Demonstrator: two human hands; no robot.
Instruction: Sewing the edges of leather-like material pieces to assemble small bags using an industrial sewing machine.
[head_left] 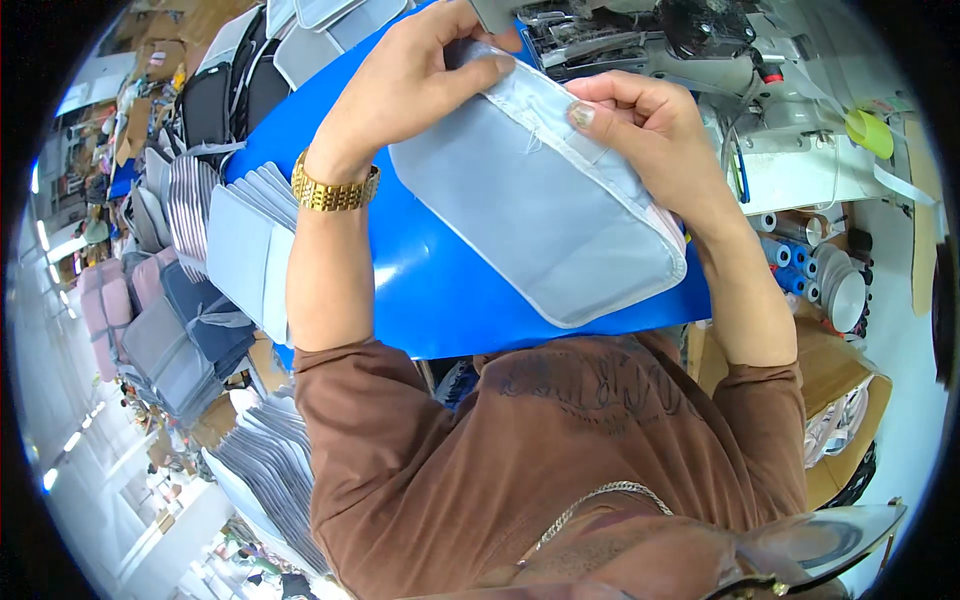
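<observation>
A light grey-blue fabric panel point(530, 215) with rounded corners and a piped edge is held slanting over the blue table. My left hand point(425, 80), a gold watch point(335, 186) on its wrist, is closed on the panel's far end, thumb lying on top near the seam. My right hand point(645, 120) pinches the seamed long edge farther right, thumb above and fingers partly hidden behind it. A few loose white threads point(536, 138) stick up from the seam between the hands. Just beyond the panel stands the sewing machine point(590, 45).
The blue tabletop point(400, 300) runs under the panel. At the left are stacked grey fabric panels point(250, 240), black bags point(208, 105) and tied bundles point(175, 335). Thread spools point(800, 262) sit on the right, above a cardboard box point(835, 400). A yellow-green roll point(869, 134) hangs near the machine.
</observation>
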